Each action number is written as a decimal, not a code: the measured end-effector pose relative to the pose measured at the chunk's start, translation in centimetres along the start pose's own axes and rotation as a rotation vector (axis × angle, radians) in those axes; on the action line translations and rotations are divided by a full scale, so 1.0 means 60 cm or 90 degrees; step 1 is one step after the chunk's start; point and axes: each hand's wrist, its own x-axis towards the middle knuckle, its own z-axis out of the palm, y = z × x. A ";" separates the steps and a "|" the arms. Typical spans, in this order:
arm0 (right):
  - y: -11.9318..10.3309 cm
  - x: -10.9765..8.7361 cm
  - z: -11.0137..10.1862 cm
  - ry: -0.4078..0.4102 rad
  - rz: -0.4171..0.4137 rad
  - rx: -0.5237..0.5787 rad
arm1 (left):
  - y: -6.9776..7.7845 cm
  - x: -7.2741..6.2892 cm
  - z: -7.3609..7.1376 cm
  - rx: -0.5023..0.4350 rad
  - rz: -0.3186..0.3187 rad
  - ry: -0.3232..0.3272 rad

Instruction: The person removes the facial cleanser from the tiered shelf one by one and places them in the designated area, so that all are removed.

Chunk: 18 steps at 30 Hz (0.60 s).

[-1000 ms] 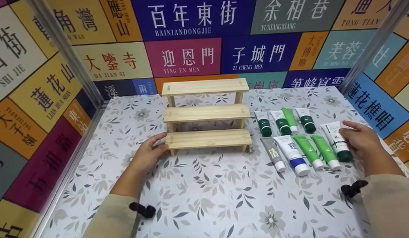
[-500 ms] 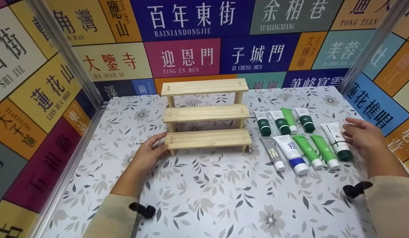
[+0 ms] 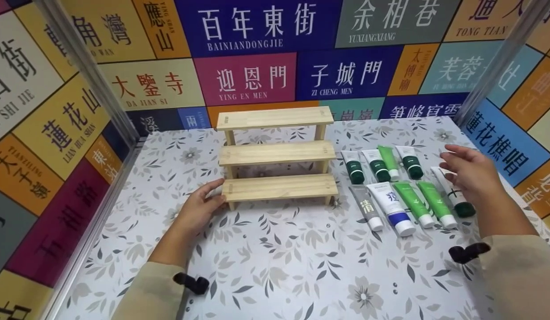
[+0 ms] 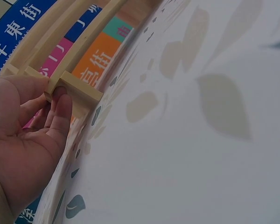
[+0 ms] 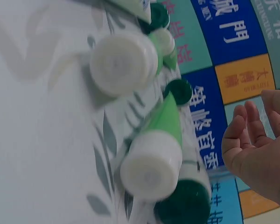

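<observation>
My left hand (image 3: 200, 209) pinches the left end of the lowest step of a three-step wooden display stand (image 3: 279, 186). In the left wrist view, the thumb lies on one side of the board (image 4: 79, 88) and fingers on the other. My right hand (image 3: 472, 178), its fingers loosely bent and holding nothing, hovers over the rightmost white tube (image 3: 465, 210) with a dark green cap, hiding part of it. Left of that tube lie two green tubes (image 3: 436, 204), a white tube with a blue band (image 3: 388, 202) and a grey tube (image 3: 366, 206).
Behind the front row lie white tubes with dark green caps (image 3: 409, 162) and a small green tube (image 3: 388, 162). The table (image 3: 275, 266) has a leaf-patterned cover. Printed panels (image 3: 257, 75) wall in the back and both sides.
My right hand has left the right side of the rightmost white tube, drawn back a little, then moved left and up over it. The left hand stays on the stand.
</observation>
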 end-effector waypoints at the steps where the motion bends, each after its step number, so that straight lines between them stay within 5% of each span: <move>1: -0.003 -0.001 0.010 0.000 -0.005 -0.003 | 0.000 0.000 0.000 0.001 -0.001 0.001; 11: -0.014 -0.024 0.114 -0.022 -0.105 0.014 | -0.003 0.002 0.003 -0.017 -0.002 0.006; 18: -0.021 -0.043 0.172 -0.051 -0.129 0.046 | -0.001 0.001 0.004 -0.020 0.003 0.002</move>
